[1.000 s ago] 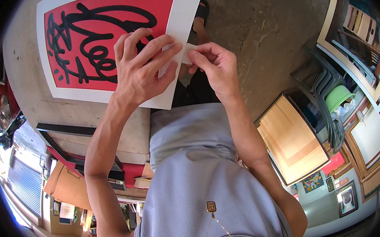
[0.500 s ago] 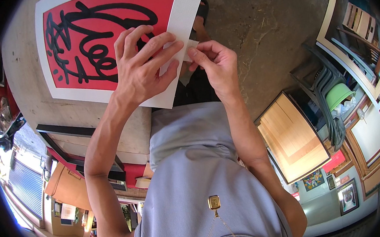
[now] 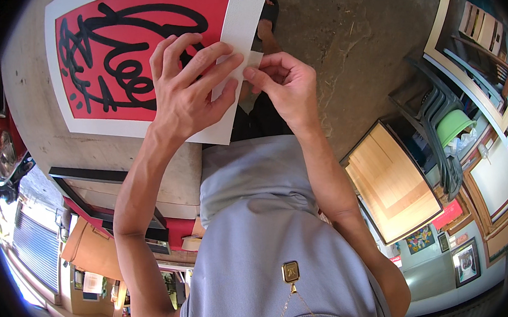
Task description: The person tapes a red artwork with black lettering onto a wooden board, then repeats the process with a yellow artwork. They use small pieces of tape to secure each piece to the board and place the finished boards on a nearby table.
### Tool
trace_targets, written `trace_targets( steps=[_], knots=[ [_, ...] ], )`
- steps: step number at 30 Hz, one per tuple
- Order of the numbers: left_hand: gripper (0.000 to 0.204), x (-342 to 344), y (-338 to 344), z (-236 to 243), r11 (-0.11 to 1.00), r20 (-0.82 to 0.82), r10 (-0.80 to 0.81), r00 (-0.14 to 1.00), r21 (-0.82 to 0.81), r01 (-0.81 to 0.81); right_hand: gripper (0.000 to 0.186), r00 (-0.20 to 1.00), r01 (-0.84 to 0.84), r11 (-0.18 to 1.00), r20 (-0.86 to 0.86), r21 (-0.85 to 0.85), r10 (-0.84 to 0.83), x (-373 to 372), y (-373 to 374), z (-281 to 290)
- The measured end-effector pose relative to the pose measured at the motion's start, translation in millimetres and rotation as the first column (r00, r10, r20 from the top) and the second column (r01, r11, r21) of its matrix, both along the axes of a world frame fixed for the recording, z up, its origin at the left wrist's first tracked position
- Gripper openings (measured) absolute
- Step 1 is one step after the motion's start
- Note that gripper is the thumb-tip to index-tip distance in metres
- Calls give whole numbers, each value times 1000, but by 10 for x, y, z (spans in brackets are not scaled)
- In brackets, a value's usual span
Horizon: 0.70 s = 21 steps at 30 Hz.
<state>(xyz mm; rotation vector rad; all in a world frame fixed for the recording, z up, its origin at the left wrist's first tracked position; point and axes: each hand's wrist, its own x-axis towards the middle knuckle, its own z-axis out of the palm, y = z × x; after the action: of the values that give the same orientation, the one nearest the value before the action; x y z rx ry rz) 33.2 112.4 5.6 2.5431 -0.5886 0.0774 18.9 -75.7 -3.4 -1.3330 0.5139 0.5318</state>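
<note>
A red sheet with thick black brush lettering [image 3: 123, 53] shows inside a white mat board [image 3: 244, 18], lying on a pale worn tabletop [image 3: 32, 103]. Across the mat's right border and the red sheet rests my left hand [image 3: 184, 92], its fingers spread and bent, fingertips down on the surface. Just beyond the mat's right edge, my right hand [image 3: 284, 85] pinches a small whitish piece of paper or tape [image 3: 254, 59] between thumb and forefinger. That piece lies against the mat's edge. Its lower part is hidden behind the fingers.
A black empty frame [image 3: 90, 174] leans beside the table on the left. To the right stand a wooden panel [image 3: 391, 178], stacked dark chairs [image 3: 431, 128], a green basin [image 3: 455, 125] and a large framed piece [image 3: 453, 56]. A sandaled foot [image 3: 267, 22] shows on the concrete floor [image 3: 352, 51].
My right thumb and fingers have shifted slightly left, closer to the mat's edge, with the whitish piece. The mat has slid very slightly left. My left hand stays on it.
</note>
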Motion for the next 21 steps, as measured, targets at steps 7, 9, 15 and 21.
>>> trace_targets(
  steps=[7, 9, 15, 21],
  knots=[
    [38, 5, -4, -1, 1000, 0, -4, 1000, 8, 4, 20, 999, -40, 995, 32, -93, 43, 11, 9, 23],
    [38, 9, -3, -1, 1000, 0, -7, 1000, 5, 7, 23, 996, -67, 988, 40, -140, 73, 13, -3, 19],
    [37, 13, -10, -10, 1000, 10, 2, 1000, -14, -2, 31, 992, -71, 965, 87, -254, 95, -20, -27, -80],
    [38, 6, -9, -12, 1000, 8, 4, 1000, -18, -4, 20, 1000, -18, 992, 24, 125, 15, 111, -101, -199]
  ],
)
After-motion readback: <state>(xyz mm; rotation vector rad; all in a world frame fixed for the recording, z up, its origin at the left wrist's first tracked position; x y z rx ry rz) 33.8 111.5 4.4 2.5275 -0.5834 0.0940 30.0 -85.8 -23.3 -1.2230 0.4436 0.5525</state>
